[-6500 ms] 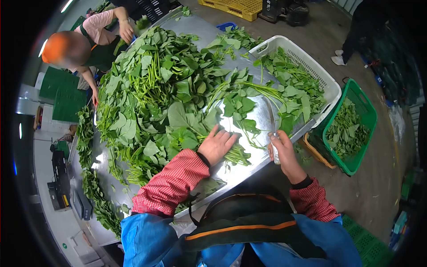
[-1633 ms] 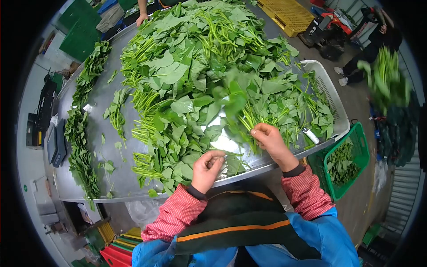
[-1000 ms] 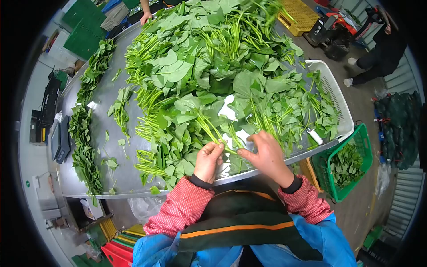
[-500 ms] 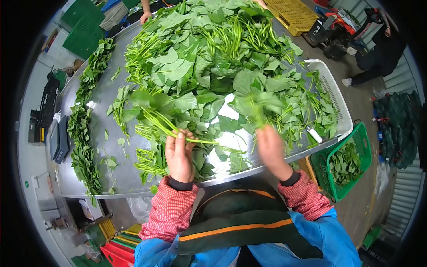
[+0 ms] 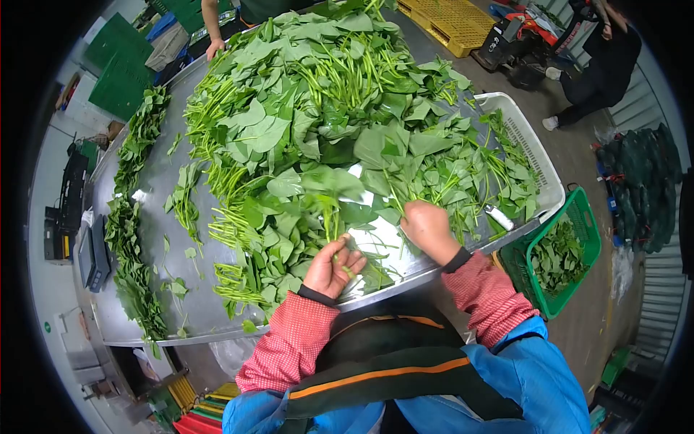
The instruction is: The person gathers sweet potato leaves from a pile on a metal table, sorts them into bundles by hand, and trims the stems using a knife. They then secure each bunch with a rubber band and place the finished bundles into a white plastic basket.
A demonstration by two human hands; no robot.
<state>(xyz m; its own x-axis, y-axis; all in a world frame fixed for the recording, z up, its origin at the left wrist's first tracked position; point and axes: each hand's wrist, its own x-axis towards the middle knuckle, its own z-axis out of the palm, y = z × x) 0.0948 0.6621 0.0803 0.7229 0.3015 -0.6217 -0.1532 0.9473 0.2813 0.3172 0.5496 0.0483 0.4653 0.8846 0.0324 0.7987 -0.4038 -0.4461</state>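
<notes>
The left hand [image 5: 331,266], curled palm-up around a small bunch of stalks [image 5: 327,217], has dropped from its raised position to the near edge of the steel table [image 5: 155,217], with the leaves pointing away. The right hand [image 5: 429,230] has come down into the loose greens [image 5: 463,181] just right of the bunch. Its fingers are buried, so I cannot tell whether they have closed on anything, but it looks like another pick for the same bunch.

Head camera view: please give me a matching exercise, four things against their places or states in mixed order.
1. white plastic crate
2. green plastic basket
3. yellow plastic pallet
4. left hand

a. on the floor, top of picture
b. curled around green leafy stems
c. at the shiny metal table's right end, holding leaves
d. lower, beside that table, leaves inside

Pairs: 1-c; 2-d; 3-a; 4-b
</notes>
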